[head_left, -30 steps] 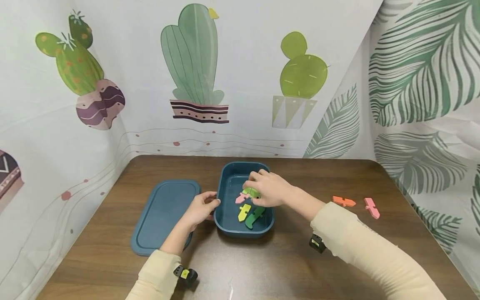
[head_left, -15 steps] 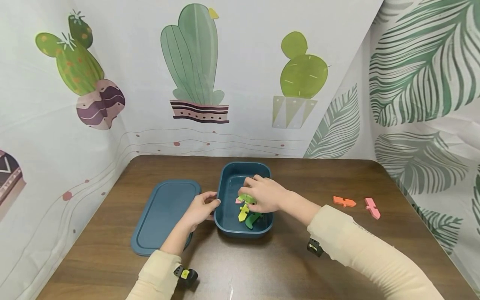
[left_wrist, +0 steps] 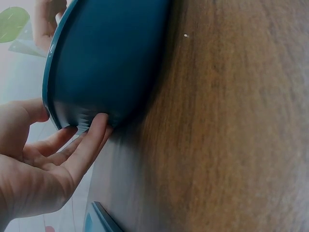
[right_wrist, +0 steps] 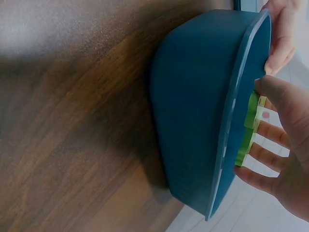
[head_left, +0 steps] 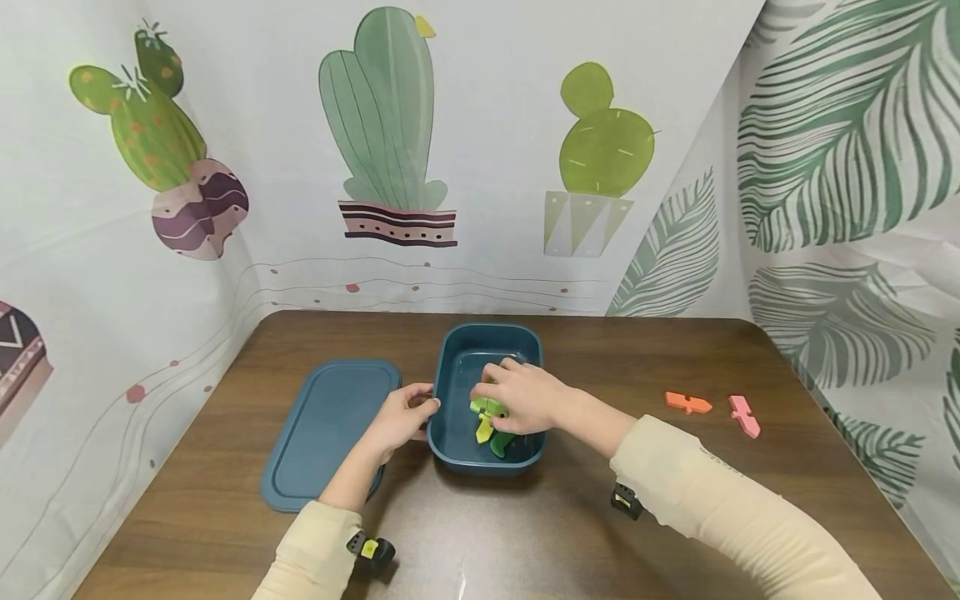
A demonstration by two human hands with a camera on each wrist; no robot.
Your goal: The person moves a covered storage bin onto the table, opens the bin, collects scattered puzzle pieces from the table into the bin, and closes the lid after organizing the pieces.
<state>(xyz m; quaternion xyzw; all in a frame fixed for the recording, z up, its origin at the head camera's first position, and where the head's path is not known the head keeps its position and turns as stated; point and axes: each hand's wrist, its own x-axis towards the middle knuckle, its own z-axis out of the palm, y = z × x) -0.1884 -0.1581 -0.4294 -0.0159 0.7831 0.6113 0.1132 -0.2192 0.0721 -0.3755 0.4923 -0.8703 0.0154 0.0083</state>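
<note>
A dark-blue plastic box stands uncovered on the wooden table. My left hand holds its left wall, thumb at the rim and fingers against the outside, as the left wrist view shows. Inside the box, my right hand holds a light-green puzzle piece between thumb and fingers. Just below that hand lie a yellow puzzle piece and a dark-green curved piece, the latter partly covered by the hand. Whether the light-green piece touches the others, I cannot tell.
Left of the box, the matching blue lid lies flat on the table. An orange puzzle piece and a pink one lie off to the right, beside my forearm. A printed cloth hangs behind the table.
My right hand has moved left and slightly towards me with the light-green puzzle piece. A pink piece in the box has gone out of sight. The left hand stays put.
</note>
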